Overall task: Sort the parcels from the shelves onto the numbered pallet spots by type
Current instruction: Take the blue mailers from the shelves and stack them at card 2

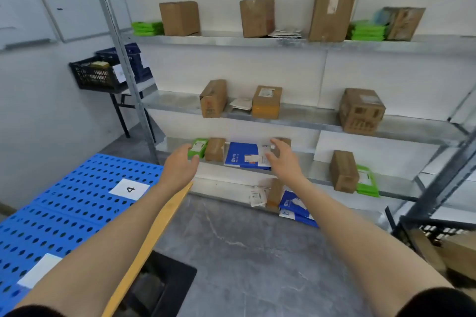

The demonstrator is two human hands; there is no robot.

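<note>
Parcels spread over four tiers of a metal shelf rack: brown cartons, green mailers, blue-and-white envelopes, small white packets. None visible on the blue pallet at lower left, with a paper label marked 4 lying flat on it and a second label nearer, number unreadable.

Both hands out toward the third tier down. Left hand open, fingers relaxed, right at the edge of a green mailer but not closed on it; actual contact hard to tell. Right hand open too, fingers spread in front of the blue-and-white envelope, holding nothing.

Probably best to pinch the green mailer by its near edge and draw it straight out, clear of the small brown carton standing just beside it, to avoid tipping that over. Slide the envelope forward off the shelf lip rather than prying it up flat. Keep one type per hand, and check the spot number before setting down.

Underfoot, grey concrete floor. White walls, a whiteboard on the left one. Black crate on a small tabletop beside the rack. Yellow strip along the pallet's near edge.
</note>
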